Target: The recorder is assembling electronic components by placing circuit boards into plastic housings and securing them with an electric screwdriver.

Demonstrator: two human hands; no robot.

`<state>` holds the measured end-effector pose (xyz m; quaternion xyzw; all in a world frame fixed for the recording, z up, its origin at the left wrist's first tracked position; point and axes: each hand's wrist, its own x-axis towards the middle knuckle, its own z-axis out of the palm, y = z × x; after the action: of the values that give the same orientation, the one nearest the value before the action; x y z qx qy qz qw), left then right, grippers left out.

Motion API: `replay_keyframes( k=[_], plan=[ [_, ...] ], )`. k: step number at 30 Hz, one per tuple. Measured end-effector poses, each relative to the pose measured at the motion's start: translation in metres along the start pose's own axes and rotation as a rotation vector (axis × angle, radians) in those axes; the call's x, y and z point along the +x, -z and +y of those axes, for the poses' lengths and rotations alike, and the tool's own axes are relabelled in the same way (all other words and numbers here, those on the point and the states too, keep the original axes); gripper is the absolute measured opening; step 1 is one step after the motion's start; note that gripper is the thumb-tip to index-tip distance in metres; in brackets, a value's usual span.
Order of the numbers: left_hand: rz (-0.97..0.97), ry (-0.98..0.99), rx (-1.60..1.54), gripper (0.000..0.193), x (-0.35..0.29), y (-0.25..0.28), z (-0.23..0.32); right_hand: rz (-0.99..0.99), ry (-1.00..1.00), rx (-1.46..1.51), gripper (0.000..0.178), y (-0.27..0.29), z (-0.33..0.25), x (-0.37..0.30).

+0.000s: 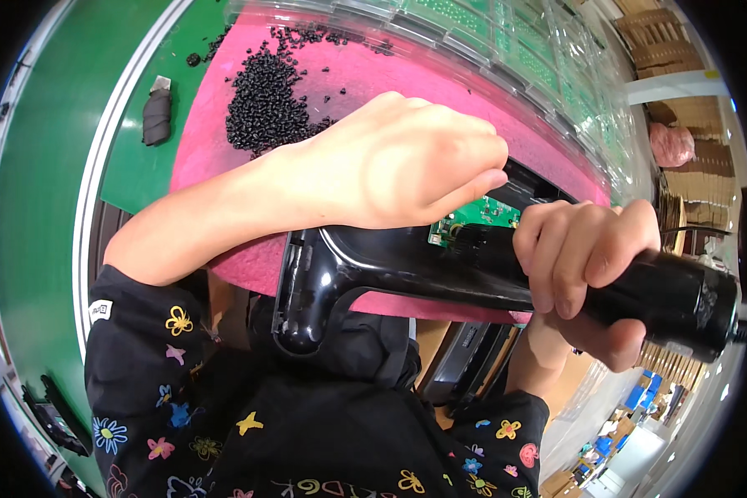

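Observation:
My right hand [581, 266] is wrapped around a black electric screwdriver [681, 307], held nearly level with its nose toward the left. The nose lies over a green circuit board [500, 212], which sits in a glossy black plastic housing [311, 286]. My left hand [423, 162] is closed above the board and housing, thumb against the curled fingers. Whatever those fingers hold is hidden. The screwdriver's tip and part of the board are also hard to make out.
A pile of small black screws [266, 104] lies on a pink mat [373, 76]. Clear plastic trays [473, 41] with green boards stand along the far side. A dark wrapped object [157, 116] rests on the green table [129, 170] at left. Stacked cardboard [697, 178] is at right.

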<state>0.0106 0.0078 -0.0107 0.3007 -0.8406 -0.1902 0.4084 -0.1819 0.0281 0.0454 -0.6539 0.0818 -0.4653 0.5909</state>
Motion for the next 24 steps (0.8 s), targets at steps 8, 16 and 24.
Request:
replay_keyframes(
  k=[8, 16, 24],
  plan=[
    [-0.050, -0.076, 0.012, 0.016, -0.004, 0.002, -0.006, -0.144, -0.101, 0.020, 0.045, 0.000, 0.004, 0.010],
    [-0.159, -0.063, 0.021, 0.020, -0.004, 0.005, -0.005, 0.032, -0.092, -0.066, 0.047, -0.006, -0.004, 0.001],
    [-0.249, -0.179, -0.040, 0.018, -0.005, 0.002, -0.005, 0.136, 0.165, -0.069, 0.044, -0.008, -0.033, -0.008]
  ],
)
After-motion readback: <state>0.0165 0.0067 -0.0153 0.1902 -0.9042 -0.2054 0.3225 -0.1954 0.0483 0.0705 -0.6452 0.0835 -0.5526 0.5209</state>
